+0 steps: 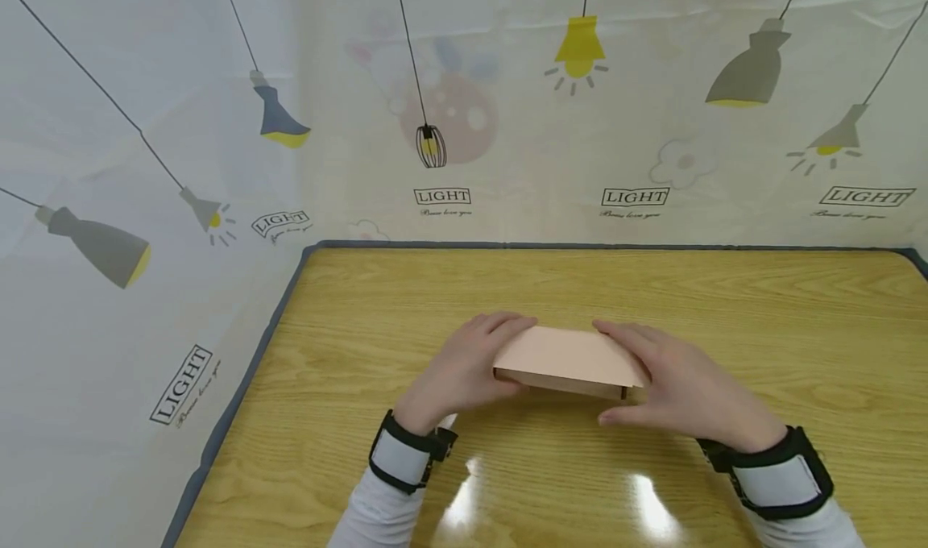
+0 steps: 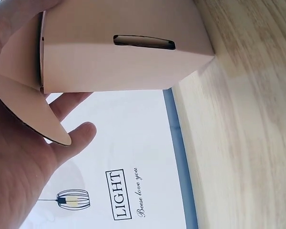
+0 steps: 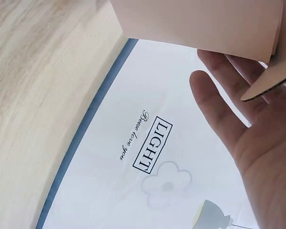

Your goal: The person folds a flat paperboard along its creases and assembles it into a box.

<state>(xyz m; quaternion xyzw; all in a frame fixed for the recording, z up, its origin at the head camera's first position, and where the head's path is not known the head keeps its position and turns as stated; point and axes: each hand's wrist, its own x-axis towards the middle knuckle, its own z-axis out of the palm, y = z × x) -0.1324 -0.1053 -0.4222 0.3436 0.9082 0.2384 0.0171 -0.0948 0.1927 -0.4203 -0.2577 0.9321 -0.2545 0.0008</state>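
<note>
A small pale-pink cardboard box (image 1: 569,356) rests on the wooden table between both hands, its top panel sloping toward me. Gripping its left end is my left hand (image 1: 467,363), fingers over the far edge and thumb along the front. In the left wrist view, the box's wall (image 2: 128,67) has a narrow slot (image 2: 144,41), and a rounded side flap (image 2: 33,107) sticks out against the palm. The right hand (image 1: 677,383) touches the far right edge with loosely bent fingers, its thumb standing off the front. Another flap (image 3: 271,78) juts out before that palm.
Behind and left of the wooden table (image 1: 362,306) hang white sheets (image 1: 536,129) printed with lamps and the word LIGHT. A blue-grey border (image 1: 580,247) runs along the table's back and left edges. Black straps (image 1: 783,479) circle both wrists.
</note>
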